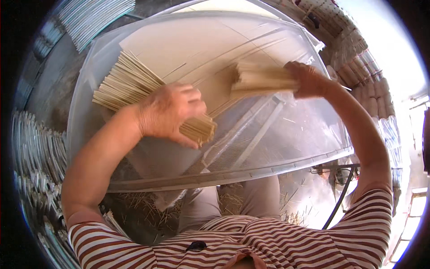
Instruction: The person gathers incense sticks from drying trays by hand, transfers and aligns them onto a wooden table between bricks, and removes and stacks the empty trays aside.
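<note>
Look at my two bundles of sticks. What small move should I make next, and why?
Perhaps ease the right bundle toward the left bundle. Your right hand grips one, your left hand the other, and they're apart above the same tabletop. Both look pale, so joining them seems sensible, though blur hides the right one's detail.

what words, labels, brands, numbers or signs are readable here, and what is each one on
None can be read.
Sticks at the left hand and right hand: no lettering shows; those at the right are blurred.
Shirt: one small dark mark on the chest, too unclear to read.
Wrapped bundles on the right: any print is too small to tell.
</note>
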